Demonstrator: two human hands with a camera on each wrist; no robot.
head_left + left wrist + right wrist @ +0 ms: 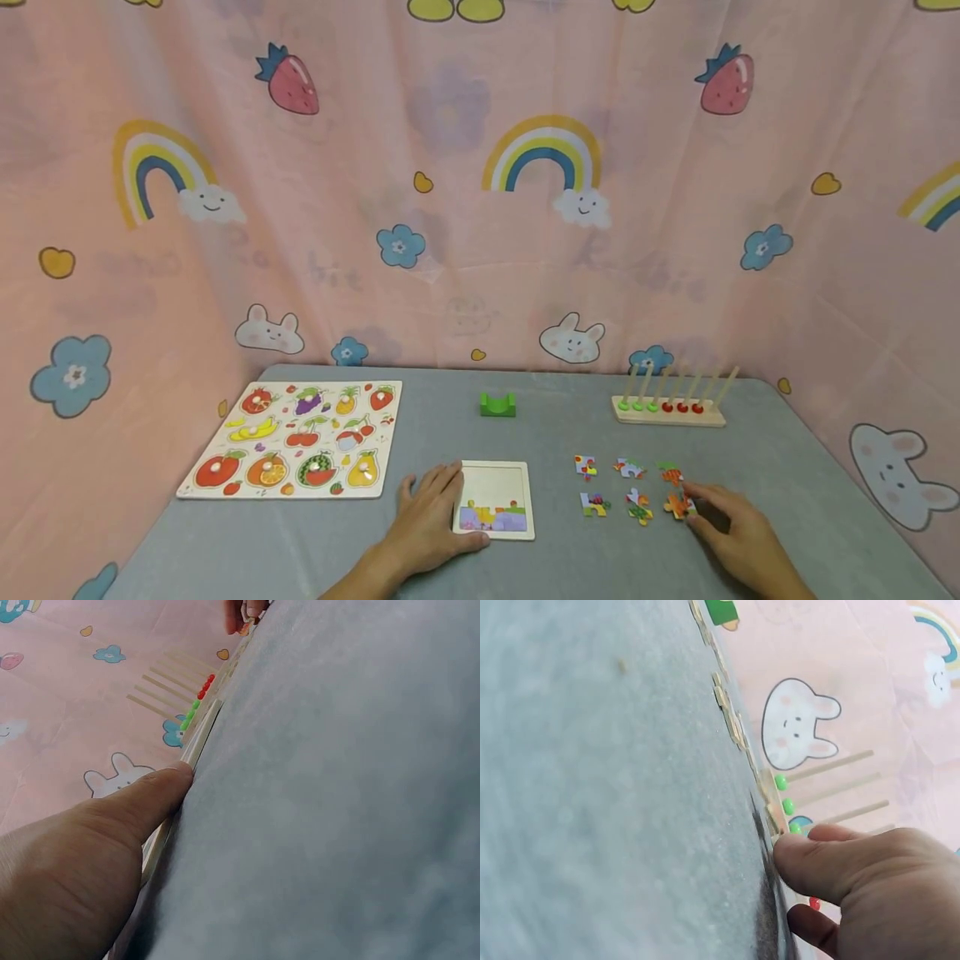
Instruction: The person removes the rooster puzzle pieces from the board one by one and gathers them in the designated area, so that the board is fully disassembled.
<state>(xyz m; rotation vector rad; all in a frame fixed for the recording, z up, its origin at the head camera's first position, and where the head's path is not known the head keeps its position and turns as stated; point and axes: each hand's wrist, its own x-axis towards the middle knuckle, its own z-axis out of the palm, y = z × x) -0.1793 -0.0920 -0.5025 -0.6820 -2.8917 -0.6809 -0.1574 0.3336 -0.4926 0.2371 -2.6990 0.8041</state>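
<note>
On the gray surface (555, 433), the square puzzle tray (495, 486) lies just right of the left hand (429, 521), whose straight thumb and fingers touch its edges. The right hand (738, 529) pinches an orange puzzle piece (675, 506) at its fingertips.

on the worktop (558, 433), we see the puzzle tray (493, 486) near the middle, the fruit board (291, 450) to its left and six loose pieces (639, 505) to its right. behind the tray we find a block (498, 409); behind the pieces, a peg stand (669, 416).
</note>
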